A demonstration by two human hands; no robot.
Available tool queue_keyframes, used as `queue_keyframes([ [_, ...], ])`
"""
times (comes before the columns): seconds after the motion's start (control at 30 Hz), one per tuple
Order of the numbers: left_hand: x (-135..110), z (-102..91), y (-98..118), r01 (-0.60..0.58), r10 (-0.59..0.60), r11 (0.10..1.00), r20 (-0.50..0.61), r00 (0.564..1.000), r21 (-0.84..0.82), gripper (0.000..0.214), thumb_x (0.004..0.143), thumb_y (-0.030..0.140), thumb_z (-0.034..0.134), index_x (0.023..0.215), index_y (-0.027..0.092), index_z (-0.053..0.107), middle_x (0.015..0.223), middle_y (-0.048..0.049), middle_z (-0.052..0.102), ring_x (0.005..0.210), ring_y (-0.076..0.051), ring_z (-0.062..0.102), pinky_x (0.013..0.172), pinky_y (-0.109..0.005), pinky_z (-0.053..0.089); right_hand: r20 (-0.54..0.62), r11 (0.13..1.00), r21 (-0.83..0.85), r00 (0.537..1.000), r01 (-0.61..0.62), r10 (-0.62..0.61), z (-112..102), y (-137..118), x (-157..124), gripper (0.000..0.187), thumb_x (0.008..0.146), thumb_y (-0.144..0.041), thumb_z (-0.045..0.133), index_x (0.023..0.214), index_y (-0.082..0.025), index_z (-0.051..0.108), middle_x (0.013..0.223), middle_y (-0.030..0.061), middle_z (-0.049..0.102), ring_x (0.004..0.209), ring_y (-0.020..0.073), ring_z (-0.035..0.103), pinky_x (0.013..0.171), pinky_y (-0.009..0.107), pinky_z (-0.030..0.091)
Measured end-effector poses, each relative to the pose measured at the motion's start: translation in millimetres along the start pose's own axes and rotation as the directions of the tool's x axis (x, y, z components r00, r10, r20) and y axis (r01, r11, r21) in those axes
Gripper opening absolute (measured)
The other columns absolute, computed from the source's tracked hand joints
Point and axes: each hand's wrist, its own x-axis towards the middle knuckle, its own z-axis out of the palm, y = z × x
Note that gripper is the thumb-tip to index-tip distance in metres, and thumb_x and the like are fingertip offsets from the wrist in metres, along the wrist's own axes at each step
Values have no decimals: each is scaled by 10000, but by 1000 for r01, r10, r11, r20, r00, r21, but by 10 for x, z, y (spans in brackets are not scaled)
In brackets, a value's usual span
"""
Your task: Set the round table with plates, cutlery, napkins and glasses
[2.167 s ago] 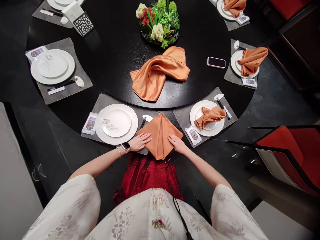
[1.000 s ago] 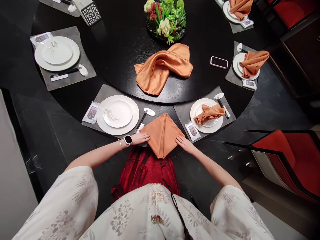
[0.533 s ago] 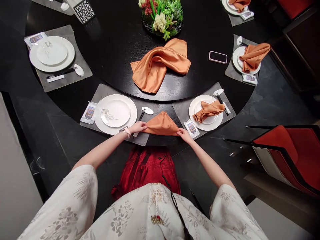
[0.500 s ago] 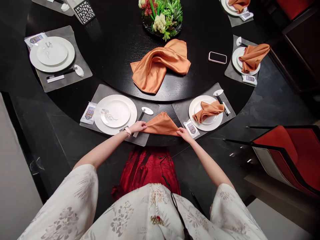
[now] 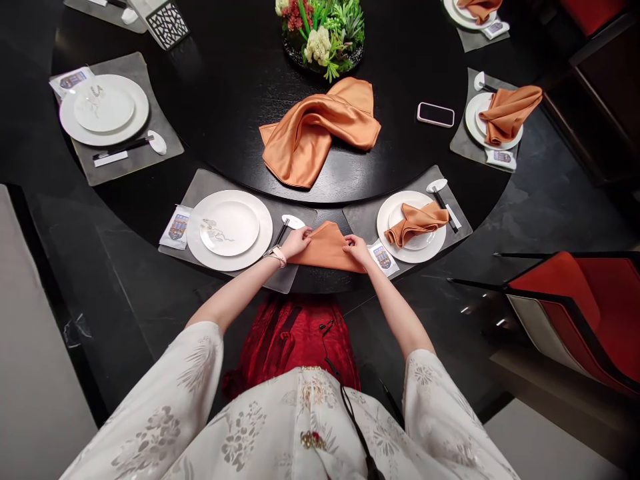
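A folded orange napkin [image 5: 327, 248] lies at the near edge of the round black table [image 5: 150, 200], between two grey placemats. My left hand [image 5: 296, 241] pinches its left corner, and my right hand [image 5: 358, 248] pinches its right corner; both hands have drawn the corners in toward the napkin's top. A watch sits on my left wrist. To the left stands a white plate [image 5: 229, 229] with a smaller plate on it. On the right, another plate [image 5: 412, 227] carries a folded orange napkin [image 5: 418, 221].
A loose heap of orange napkins [image 5: 315, 137] lies on the raised black turntable, with a flower centrepiece [image 5: 323, 33] behind it and a phone [image 5: 435, 115] to its right. More place settings ring the table. A red chair [image 5: 575, 313] stands at the right.
The napkin lay as a flat diamond under my hands. Its near half was folded up into a triangle, and now my hands have brought the two side corners inward and upward.
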Motion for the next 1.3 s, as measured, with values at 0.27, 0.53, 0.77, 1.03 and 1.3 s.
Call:
queue_keyframes([
  [0.27,-108,-12,-105,-222,217,954,47,975,204,223,848,102,396,869,169,607,998,-109,573,974,-226,510,870,-354,409,46,675,-681,937,283,-346,99,31,-233,276,826,-69,373,959,-166,595,965,107,537,884,214,490,771,309,408],
  [0.53,-294,60,-27,-267,254,897,86,963,353,203,876,143,398,963,115,580,1030,-141,557,919,-229,499,814,-354,399,15,657,-724,957,211,-291,235,-37,-357,173,872,-161,420,893,-156,592,951,105,541,893,220,477,804,326,405],
  [0.77,-534,388,278,-552,485,719,263,834,423,599,804,113,493,1387,125,360,1416,-174,405,1272,-284,396,1035,-420,305,-169,767,-640,965,50,-203,421,-139,-510,339,850,-410,542,1025,-120,566,1072,162,541,995,282,475,881,419,386],
  [1.03,-360,427,410,-444,399,884,258,880,146,385,840,35,408,1177,128,570,1129,-181,619,1068,-249,591,908,-396,465,-296,807,570,877,-156,379,989,-178,-1102,216,847,-328,414,915,-173,549,965,132,628,996,267,567,889,463,463],
  [1.3,-493,339,769,-248,241,943,-60,969,-222,477,803,82,463,1272,141,522,1222,-140,609,1102,-221,593,964,-350,461,-302,701,712,884,-40,358,1043,-846,-693,501,941,-375,165,1241,-133,484,1214,149,566,1153,218,551,982,429,456],
])
